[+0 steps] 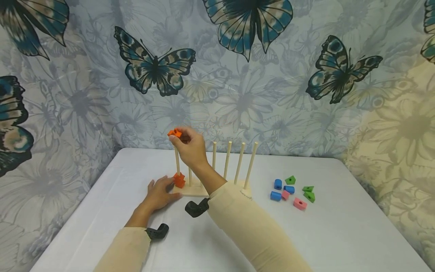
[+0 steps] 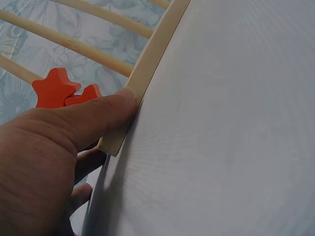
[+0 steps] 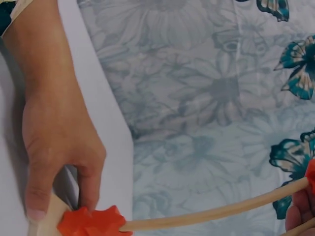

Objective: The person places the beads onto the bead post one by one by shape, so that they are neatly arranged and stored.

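My right hand point(image 1: 192, 148) pinches an orange star-shaped bead point(image 1: 175, 133) between thumb and fingers at the top of the leftmost wooden peg point(image 1: 177, 162). In the right wrist view that star point(image 3: 310, 176) shows at the right edge, level with the peg's tip. Orange stars point(image 1: 179, 180) sit stacked at the foot of this same peg. My left hand point(image 1: 160, 194) grips the left end of the wooden base point(image 1: 195, 192). The left wrist view has its thumb point(image 2: 115, 105) on the base's front edge, fingers behind, beside the lower stars point(image 2: 53, 88).
Several more upright pegs point(image 1: 240, 164) stand along the base, partly behind my right forearm. To the right lie loose blue beads point(image 1: 275, 196), green triangular beads point(image 1: 309, 196) and pink beads point(image 1: 300, 204) on the white table point(image 1: 340, 234). A butterfly-patterned cloth point(image 1: 244, 105) hangs behind.
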The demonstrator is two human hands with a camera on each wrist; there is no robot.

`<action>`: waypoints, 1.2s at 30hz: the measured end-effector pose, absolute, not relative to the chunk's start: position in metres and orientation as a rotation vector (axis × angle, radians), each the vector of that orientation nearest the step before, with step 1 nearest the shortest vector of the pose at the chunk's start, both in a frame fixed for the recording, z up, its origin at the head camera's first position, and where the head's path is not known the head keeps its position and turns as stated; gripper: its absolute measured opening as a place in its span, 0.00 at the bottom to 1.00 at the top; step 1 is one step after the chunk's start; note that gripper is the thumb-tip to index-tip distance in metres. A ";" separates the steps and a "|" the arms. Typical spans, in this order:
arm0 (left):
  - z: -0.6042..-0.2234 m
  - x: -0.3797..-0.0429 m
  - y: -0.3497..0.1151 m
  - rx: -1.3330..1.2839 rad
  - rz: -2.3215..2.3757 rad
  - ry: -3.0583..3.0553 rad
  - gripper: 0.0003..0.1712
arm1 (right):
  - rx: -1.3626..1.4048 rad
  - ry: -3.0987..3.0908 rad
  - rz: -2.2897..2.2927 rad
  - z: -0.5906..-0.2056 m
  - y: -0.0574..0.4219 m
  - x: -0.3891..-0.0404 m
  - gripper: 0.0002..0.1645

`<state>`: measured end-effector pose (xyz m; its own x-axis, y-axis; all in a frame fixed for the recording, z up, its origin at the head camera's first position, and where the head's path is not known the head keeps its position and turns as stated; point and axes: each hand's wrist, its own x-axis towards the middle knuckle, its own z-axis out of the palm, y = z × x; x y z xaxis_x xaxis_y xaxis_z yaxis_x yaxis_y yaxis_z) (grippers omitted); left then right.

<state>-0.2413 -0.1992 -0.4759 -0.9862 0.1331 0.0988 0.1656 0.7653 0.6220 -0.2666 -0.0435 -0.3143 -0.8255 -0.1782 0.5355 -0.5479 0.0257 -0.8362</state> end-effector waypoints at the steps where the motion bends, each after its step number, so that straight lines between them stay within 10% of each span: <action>1: -0.476 -0.241 -0.199 -0.244 -1.032 -2.908 0.41 | 0.736 -2.029 1.867 -0.316 -0.044 -0.266 0.18; 36: -0.474 -0.242 -0.198 -0.226 -1.005 -2.934 0.41 | 0.538 -1.995 1.881 -0.353 -0.053 -0.261 0.21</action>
